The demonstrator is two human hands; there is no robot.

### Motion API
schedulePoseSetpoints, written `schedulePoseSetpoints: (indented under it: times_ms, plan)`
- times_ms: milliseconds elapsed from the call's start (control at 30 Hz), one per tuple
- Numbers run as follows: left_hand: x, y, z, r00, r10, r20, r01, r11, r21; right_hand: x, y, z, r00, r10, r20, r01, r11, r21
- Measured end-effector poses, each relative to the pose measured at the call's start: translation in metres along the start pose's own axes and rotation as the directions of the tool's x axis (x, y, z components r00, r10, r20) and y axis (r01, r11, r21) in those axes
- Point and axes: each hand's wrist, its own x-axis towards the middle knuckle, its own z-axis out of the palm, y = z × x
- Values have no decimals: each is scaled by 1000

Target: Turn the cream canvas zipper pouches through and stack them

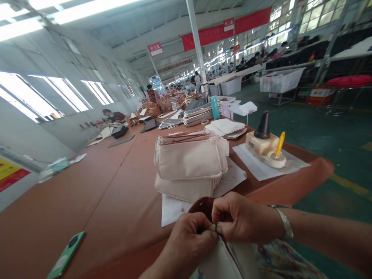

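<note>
My left hand [190, 238] and my right hand [245, 217] meet at the table's front edge, thumbs and fingers pinched close together. Between them is the upper edge of a cream leather bag piece [217, 263], which hangs down over my lap with a dark seam or opening along it. A brown leather part [203, 206] with a small hole rises behind my fingers; whether it joins the cream piece is hidden. Just beyond my hands stands a stack of cream bag pieces [188, 159] with brown edges, lying on white paper [174, 209].
Right of the stack, a glue container [261, 143] with a black cone [263, 126] and a yellow-handled tool [279, 144] rests on paper. A green phone [66, 255] lies at the left of the brown table [101, 186]. Farther back are piled panels [200, 112] and a seated person [114, 116].
</note>
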Motion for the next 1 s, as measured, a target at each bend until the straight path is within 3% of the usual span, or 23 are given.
schedulePoseSetpoints:
  times_ms: [100, 167, 267, 333, 467, 533, 667, 733, 800, 833, 867, 933, 1000]
  plan:
    - [4, -6, -1, 999, 4, 54, -3, 1000, -23, 0, 9, 2, 996, -76, -42, 76, 997, 4]
    - [6, -8, -2, 994, -2, 112, 10, 998, -68, -1, 11, 2, 969, -232, -85, 234, 972, 14]
    - [6, -7, -2, 982, -34, 184, 69, 980, -187, -5, 9, -4, 852, -518, -70, 516, 855, -42]
    - [4, -4, -2, 973, -60, 222, 126, 946, -298, -8, 6, -9, 774, -633, -3, 628, 769, -121]
    - [-1, -1, 1, 980, -2, 199, 105, 855, -507, -14, 9, -16, 679, -725, 111, 704, 601, -379]
    - [-2, -2, 4, 980, 9, 200, 106, 824, -557, -17, 14, -17, 656, -731, 189, 703, 499, -506]
    - [-3, -7, 6, 973, -23, 231, 140, 849, -509, -23, 21, -16, 704, -678, 212, 612, 428, -665]
    - [-5, -6, 5, 973, 5, 232, 102, 889, -447, -27, 20, -15, 678, -702, 220, 645, 423, -637]
    - [-9, -3, 3, 971, 54, 234, 38, 928, -370, -33, 16, -15, 664, -723, 190, 693, 500, -519]
    - [-11, 0, 2, 970, 78, 229, 1, 946, -324, -35, 13, -15, 695, -706, 136, 684, 590, -428]
    - [-13, 4, 1, 972, 96, 213, -34, 960, -277, -37, 10, -16, 759, -648, 61, 630, 707, -323]
    - [-16, 13, 0, 978, 120, 170, -90, 980, -176, -38, 3, -19, 906, -421, -51, 414, 904, -102]
    - [-19, 21, 0, 980, 146, 135, -137, 988, -74, -34, -2, -24, 976, -215, -23, 216, 974, 61]
